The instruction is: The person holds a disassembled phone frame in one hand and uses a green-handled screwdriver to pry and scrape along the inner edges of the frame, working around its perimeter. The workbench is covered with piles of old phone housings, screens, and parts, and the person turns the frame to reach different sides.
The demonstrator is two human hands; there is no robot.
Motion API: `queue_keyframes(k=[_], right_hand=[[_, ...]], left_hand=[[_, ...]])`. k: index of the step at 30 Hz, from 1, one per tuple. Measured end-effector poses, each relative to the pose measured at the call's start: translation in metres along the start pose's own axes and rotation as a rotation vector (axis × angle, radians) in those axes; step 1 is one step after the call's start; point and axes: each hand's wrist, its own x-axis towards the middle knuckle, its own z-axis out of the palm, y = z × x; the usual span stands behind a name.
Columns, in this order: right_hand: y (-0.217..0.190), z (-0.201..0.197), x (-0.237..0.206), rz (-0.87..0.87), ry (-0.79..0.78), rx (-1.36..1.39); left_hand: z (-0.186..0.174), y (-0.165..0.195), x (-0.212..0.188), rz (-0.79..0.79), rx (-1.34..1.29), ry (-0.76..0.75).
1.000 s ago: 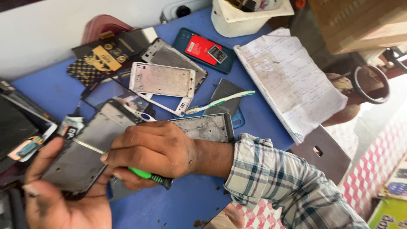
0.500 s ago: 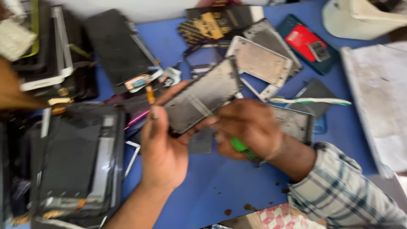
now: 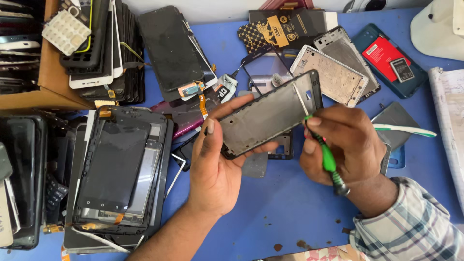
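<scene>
Head view, and two hands are working over one blue table: the left hand is gripping a single dark phone frame, thumb along its near edge and fingers curled behind, tilting it up above the tabletop at the centre of the picture. The right hand is clenching one green-handled screwdriver, its tip meeting the frame's right end. Counting around them: two bare silver frames are lying just behind the held one, one teal phone back with a red battery is sitting beyond those, one white-and-green toothbrush is resting to the right of the knuckles, and one black-and-gold packet is lying at the far edge. To the left, one stack of broken screens is crowding the left wrist closely, a dark display panel is leaning behind it, and a cardboard box packed with upright phones, too many to count, is filling the corner. A paper pad is hemming in the right edge. Open blue surface is showing only below the hands, between the forearms.
</scene>
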Motion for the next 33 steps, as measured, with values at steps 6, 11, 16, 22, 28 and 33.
queue_keyframes(k=[6,11,16,22,28,33], right_hand=[[0.006,0.006,0.000,-0.144,0.048,0.068],[-0.005,0.000,0.003,-0.014,0.041,-0.045],[-0.004,0.011,0.008,-0.146,0.096,0.071],[-0.004,0.008,0.004,-0.179,0.032,0.038],[-0.003,0.002,-0.006,-0.020,0.041,-0.082],[0.006,0.007,-0.027,0.200,0.088,-0.057]], left_hand=[[-0.004,-0.001,-0.001,-0.013,-0.121,-0.024],[-0.006,0.000,-0.001,-0.040,-0.104,-0.021],[-0.013,-0.004,-0.003,-0.048,-0.093,-0.070],[-0.016,-0.005,-0.005,-0.041,-0.109,-0.117],[-0.010,-0.002,-0.002,-0.048,-0.101,-0.086],[-0.011,-0.001,-0.004,-0.064,-0.155,-0.154]])
